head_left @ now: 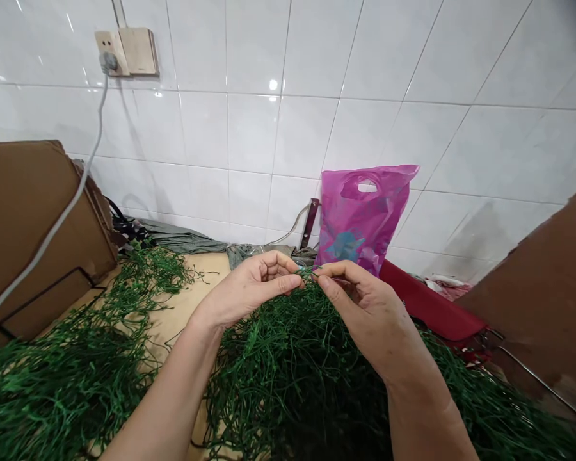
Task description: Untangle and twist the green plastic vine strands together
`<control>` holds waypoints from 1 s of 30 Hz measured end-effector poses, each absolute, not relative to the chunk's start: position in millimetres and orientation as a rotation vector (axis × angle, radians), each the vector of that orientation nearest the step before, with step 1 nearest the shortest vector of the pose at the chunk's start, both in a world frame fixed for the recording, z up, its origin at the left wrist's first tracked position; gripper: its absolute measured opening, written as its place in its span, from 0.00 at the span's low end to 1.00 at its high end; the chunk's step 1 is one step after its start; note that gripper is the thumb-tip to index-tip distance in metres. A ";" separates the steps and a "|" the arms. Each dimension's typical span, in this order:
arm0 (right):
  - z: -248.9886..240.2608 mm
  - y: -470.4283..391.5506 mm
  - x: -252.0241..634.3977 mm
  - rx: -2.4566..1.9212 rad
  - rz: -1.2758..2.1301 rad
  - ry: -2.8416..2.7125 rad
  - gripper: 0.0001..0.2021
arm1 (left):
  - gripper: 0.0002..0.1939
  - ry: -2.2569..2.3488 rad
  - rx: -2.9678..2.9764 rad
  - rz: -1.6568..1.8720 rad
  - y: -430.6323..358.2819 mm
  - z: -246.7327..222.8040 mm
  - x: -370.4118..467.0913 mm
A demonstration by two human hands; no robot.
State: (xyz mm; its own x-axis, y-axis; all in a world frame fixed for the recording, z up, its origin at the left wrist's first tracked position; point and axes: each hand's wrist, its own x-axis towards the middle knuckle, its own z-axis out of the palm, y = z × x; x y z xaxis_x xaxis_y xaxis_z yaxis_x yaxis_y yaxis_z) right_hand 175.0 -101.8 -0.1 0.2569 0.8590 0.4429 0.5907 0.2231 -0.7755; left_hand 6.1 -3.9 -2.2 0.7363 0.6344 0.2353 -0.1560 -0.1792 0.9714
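Both of my hands meet in the middle of the view, raised over a large heap of thin green plastic-looking stems [288, 358]. My left hand [256, 282] pinches a small green sprig [308, 273] between thumb and forefinger. From the other side, my right hand [358, 298] pinches the same sprig with thumb and fingertips. The sprig spans the narrow gap between the fingertips. Its finer details are too small to make out. More loose green stems [62, 384] are piled to the left of my left forearm.
A pink plastic bag [365, 211] stands against the white tiled wall [196, 121]. Cardboard flanks the work surface at left [24, 218] and right [552, 288]. A red case-like object [436, 307] lies behind my right hand. A white cable [84, 176] runs from the wall socket [110, 54] down the left side.
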 end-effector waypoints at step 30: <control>-9.0 -93.0 180.5 -1.318 0.413 -1.399 0.06 | 0.05 0.509 1.874 0.885 -8.6 -9.6 15.7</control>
State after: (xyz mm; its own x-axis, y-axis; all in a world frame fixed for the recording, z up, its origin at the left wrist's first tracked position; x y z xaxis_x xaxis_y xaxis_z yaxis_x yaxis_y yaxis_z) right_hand 180.5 -93.0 -9.0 0.2377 0.8548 0.4613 0.4667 0.3160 -0.8260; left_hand 15.7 -8.6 -9.6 0.6489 0.6721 0.3566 -0.0290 -0.4465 0.8943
